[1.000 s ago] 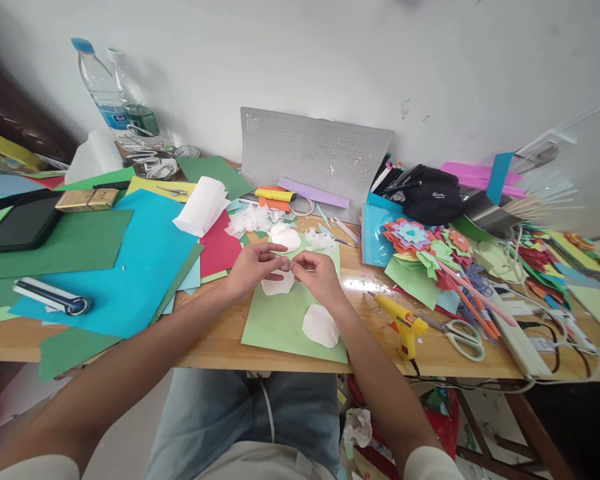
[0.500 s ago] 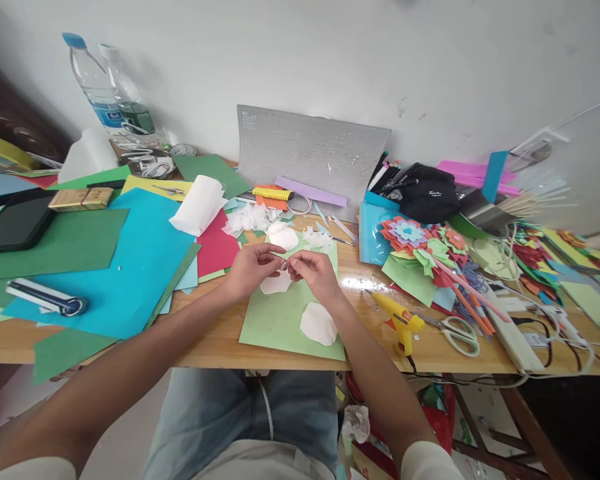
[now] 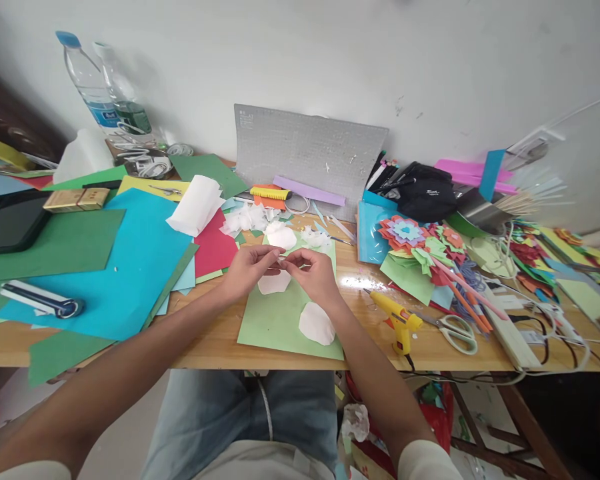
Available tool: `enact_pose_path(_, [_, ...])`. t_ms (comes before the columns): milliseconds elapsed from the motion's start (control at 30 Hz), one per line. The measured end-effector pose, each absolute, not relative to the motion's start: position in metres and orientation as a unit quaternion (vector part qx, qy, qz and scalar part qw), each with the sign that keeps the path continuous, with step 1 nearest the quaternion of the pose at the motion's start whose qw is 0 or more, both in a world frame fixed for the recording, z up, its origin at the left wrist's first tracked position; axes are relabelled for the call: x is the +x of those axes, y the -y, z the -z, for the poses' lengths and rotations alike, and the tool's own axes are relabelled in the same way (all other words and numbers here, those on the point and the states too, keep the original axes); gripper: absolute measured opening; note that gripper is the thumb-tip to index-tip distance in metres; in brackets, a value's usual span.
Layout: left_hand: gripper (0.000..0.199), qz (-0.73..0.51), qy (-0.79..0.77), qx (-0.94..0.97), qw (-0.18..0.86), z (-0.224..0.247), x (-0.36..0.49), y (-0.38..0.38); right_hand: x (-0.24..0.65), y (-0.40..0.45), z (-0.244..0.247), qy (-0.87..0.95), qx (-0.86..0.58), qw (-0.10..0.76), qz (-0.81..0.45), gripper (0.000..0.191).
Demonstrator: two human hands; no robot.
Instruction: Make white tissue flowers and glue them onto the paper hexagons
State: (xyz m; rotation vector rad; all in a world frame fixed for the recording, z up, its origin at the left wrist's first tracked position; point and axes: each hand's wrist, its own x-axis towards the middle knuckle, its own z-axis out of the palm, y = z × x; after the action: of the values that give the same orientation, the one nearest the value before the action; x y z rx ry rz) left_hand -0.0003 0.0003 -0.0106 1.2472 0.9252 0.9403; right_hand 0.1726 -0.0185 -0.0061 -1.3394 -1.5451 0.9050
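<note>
Over a light green paper sheet (image 3: 267, 327), my left hand (image 3: 250, 270) and my right hand (image 3: 311, 270) meet fingertip to fingertip. Both are closed in a pinch, and whatever is between the fingers is too small and covered to make out. Just beneath them a rounded white paper piece (image 3: 273, 285) lies on the sheet, partly hidden by the fingers. A second white piece (image 3: 317, 325) rests by my right wrist, and another white piece (image 3: 281, 237) lies behind my hands.
To the right are a yellow glue gun (image 3: 396, 313), scissors (image 3: 457, 333) and paper flowers (image 3: 405, 233). A white paper roll (image 3: 196, 205), blue paper (image 3: 140, 267) and a stapler (image 3: 41, 299) lie left. A grey cutting mat (image 3: 305, 157) leans on the wall behind white scraps (image 3: 250, 219).
My fingertips have shifted slightly, with the right fingers now more bent over the left ones. The whole view has moved a little; the papers and tools lie as before.
</note>
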Motion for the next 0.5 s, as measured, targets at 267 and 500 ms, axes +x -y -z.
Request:
enact_pose_path(267, [0.048,-0.397,-0.402,0.525,0.636,0.0142,0.0010,-0.0012,0.1714,0.0188,0.0076,0.638,-0.547,0.435,-0.323,0.017])
enact_pose_path(500, [0.050,-0.420,-0.407,0.474,0.658,0.0143,-0.0004,-0.0068,0.1753,0.0165,0.0053,0.607,-0.523,0.460,-0.382,0.018])
